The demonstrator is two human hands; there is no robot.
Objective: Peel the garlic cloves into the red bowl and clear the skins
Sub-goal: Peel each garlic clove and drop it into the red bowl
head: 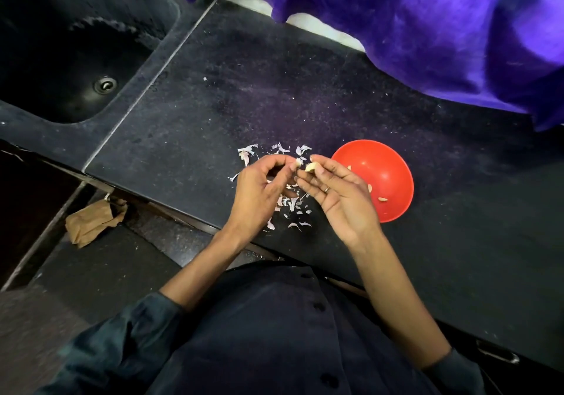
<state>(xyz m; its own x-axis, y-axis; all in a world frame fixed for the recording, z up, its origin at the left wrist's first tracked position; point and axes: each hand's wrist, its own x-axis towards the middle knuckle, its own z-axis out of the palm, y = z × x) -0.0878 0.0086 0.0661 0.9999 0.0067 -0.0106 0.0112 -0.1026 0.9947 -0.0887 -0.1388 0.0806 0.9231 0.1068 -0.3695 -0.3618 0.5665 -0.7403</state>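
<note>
The big dark surface (305, 89) fills most of the view, and it looks dusty with tiny white specks. A deep dark sink (76, 59) sits at about 10 o'clock, with a round drain (105, 85) in its floor. A big purple cloth (412, 28) hangs over the far edge from 12 to 2 o'clock. The floor shows at 8 o'clock, and a crumpled brown paper bag (94, 220) lies there. The red bowl (384, 175) sits on the surface at about 3 o'clock from the hands, partly behind the right one. A few peeled cloves (382, 199) lie inside it, so I think some of the job is done. Lots of white skins (290, 205) lie scattered on the surface around and under the hands, from 11 o'clock down to 6 o'clock, so the cleaning up is not done yet. The left hand (262, 190) has its fingers curled and pinches a small bit of skin (297, 162) at its tips. The right hand (338, 193) pinches a pale garlic clove (311, 167) between thumb and fingertips, just above the surface and beside the bowl. This clove looks almost bare, so I guess it goes in the bowl soon. I cannot see any more unpeeled cloves.
</note>
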